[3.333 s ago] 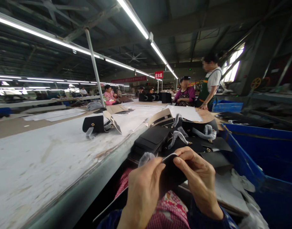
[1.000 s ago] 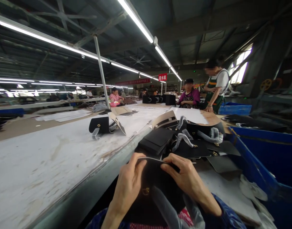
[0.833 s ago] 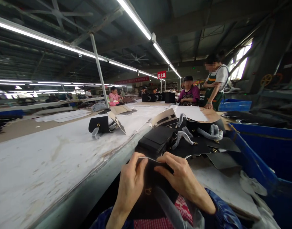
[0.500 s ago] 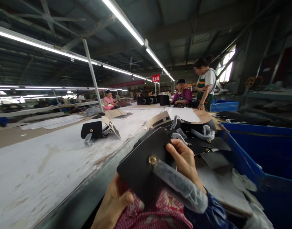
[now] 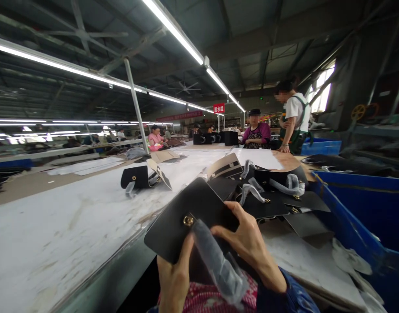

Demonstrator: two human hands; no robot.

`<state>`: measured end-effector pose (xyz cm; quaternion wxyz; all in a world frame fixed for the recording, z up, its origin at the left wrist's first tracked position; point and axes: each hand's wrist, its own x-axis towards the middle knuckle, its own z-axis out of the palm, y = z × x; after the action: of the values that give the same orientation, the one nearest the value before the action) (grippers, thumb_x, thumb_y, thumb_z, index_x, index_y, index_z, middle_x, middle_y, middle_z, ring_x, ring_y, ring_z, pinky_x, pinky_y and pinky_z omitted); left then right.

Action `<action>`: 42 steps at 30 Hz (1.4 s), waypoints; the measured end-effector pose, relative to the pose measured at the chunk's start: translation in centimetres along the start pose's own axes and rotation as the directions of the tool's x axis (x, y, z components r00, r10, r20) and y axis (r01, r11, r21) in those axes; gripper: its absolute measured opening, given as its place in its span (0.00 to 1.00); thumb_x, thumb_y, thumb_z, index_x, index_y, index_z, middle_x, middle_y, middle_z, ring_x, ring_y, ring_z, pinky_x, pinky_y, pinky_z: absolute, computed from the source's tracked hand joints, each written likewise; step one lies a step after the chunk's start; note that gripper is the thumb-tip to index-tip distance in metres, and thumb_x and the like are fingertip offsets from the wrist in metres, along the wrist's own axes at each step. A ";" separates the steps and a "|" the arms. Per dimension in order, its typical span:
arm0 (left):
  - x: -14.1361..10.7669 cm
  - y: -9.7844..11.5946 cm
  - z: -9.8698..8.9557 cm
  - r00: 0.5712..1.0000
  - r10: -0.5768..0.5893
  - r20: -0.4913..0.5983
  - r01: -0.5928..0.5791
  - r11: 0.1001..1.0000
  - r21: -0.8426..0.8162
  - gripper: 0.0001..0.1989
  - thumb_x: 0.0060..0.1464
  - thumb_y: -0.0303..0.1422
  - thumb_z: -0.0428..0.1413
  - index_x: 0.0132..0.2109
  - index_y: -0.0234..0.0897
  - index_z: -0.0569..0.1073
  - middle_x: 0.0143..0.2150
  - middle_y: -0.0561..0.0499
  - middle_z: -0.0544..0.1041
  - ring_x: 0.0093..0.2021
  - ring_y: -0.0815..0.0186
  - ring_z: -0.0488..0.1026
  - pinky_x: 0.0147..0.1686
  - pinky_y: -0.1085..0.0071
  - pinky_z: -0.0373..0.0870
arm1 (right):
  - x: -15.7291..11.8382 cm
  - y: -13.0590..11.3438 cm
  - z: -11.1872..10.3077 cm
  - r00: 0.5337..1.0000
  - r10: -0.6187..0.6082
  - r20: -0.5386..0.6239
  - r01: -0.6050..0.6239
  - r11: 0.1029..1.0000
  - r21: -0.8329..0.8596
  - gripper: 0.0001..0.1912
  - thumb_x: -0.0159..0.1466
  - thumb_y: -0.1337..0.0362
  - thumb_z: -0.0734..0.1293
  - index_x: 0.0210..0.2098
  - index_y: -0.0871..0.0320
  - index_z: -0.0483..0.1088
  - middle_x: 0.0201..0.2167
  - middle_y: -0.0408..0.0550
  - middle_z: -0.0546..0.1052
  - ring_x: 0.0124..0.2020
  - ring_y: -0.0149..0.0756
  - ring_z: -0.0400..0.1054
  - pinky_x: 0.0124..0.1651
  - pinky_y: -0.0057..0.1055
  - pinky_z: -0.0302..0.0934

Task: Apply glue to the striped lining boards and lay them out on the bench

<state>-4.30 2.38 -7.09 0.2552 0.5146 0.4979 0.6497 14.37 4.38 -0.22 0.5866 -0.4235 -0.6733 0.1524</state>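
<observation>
A black leather panel (image 5: 173,217) with a gold metal fitting (image 5: 188,220) is held tilted in front of me. A plastic-wrapped strap (image 5: 215,265) hangs from the fitting toward my lap. My left hand (image 5: 176,274) grips the panel's lower edge, its thumb on the face just below the fitting. My right hand (image 5: 248,239) holds the right side, with the thumb on the face near the strap. Beyond the panel, more black pieces (image 5: 261,202) with wrapped straps lie in a pile at the right.
A white-covered table (image 5: 56,234) stretches to the left, bearing another black piece (image 5: 139,177). A blue bin (image 5: 349,217) stands at the right. One person (image 5: 297,117) stands across the table, and another (image 5: 256,132) is beside them.
The panel has shifted left and slightly down in my hands. My left thumb has moved onto its face below the fitting, and my right thumb has come lower. The strap now hangs more steeply.
</observation>
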 end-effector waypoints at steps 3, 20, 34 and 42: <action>0.2 0.4 0.2 0.998 -0.042 -0.040 0.038 0.994 -0.100 0.17 0.55 0.42 0.64 0.45 0.35 0.81 0.46 0.42 0.84 0.49 0.52 0.81 0.50 0.61 0.79 | -0.9 -0.3 0.7 0.987 -0.127 -0.096 0.102 0.967 -0.234 0.22 0.55 0.52 0.76 0.44 0.54 0.70 0.32 0.45 0.80 0.30 0.40 0.75 0.32 0.33 0.65; -1.5 1.4 0.6 0.974 -0.223 -0.035 0.211 0.953 -0.217 0.12 0.46 0.39 0.68 0.38 0.39 0.82 0.47 0.44 0.83 0.51 0.50 0.79 0.51 0.63 0.78 | -1.3 0.3 1.2 0.977 0.204 -0.061 -0.166 0.911 0.378 0.23 0.61 0.46 0.70 0.23 0.56 0.64 0.19 0.38 0.61 0.21 0.26 0.52 0.23 0.25 0.48; -1.3 0.4 -0.8 0.986 -0.130 -0.101 0.114 0.982 -0.151 0.21 0.44 0.45 0.69 0.40 0.32 0.81 0.42 0.40 0.84 0.46 0.49 0.82 0.44 0.64 0.82 | -1.0 -0.5 2.4 0.919 -0.294 -0.264 0.256 0.952 -0.168 0.25 0.59 0.44 0.72 0.44 0.56 0.69 0.35 0.47 0.79 0.31 0.37 0.74 0.34 0.30 0.68; -3.1 -1.2 0.9 0.948 0.080 -0.309 -0.083 0.997 0.002 0.21 0.44 0.43 0.70 0.39 0.31 0.81 0.39 0.37 0.84 0.38 0.49 0.83 0.34 0.63 0.83 | -1.1 -0.9 2.7 0.866 -0.342 -0.365 0.268 0.933 -0.239 0.16 0.67 0.49 0.66 0.33 0.55 0.66 0.21 0.38 0.69 0.19 0.29 0.63 0.25 0.27 0.58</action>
<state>-2.67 0.55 -9.51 0.1502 0.4255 0.5065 0.7348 11.52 3.84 -1.05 0.6877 -0.3848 -0.6083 -0.0942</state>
